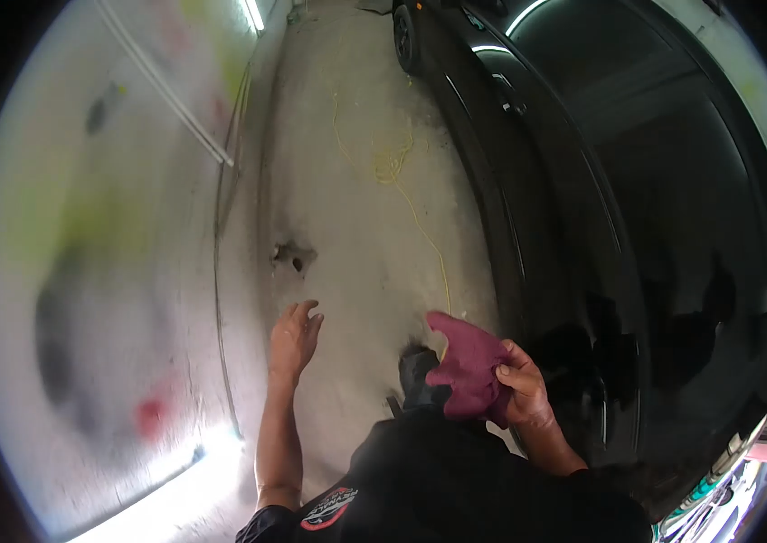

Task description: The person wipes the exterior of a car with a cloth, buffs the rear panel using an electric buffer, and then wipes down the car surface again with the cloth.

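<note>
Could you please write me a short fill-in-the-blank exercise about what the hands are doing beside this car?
1. The right hand grips a maroon ____.
2. The left hand is open and holds ____.
3. The black car stands on the person's ____ side.
4. A thin ____ cord lies on the concrete floor.

Missing words: cloth; nothing; right; yellow

The cloth [467,362] in my right hand [523,391] is dark red, one plain colour without any pattern. My shirt [456,480] is black, with a red and white badge [329,509] on the sleeve. The car [637,226] beside me is glossy black. The floor [356,181] is pale grey with dark stains, and a thin yellow cord [402,172] lies on it. The wall [103,226] is whitish with blurred green, red and grey paint marks.
</note>
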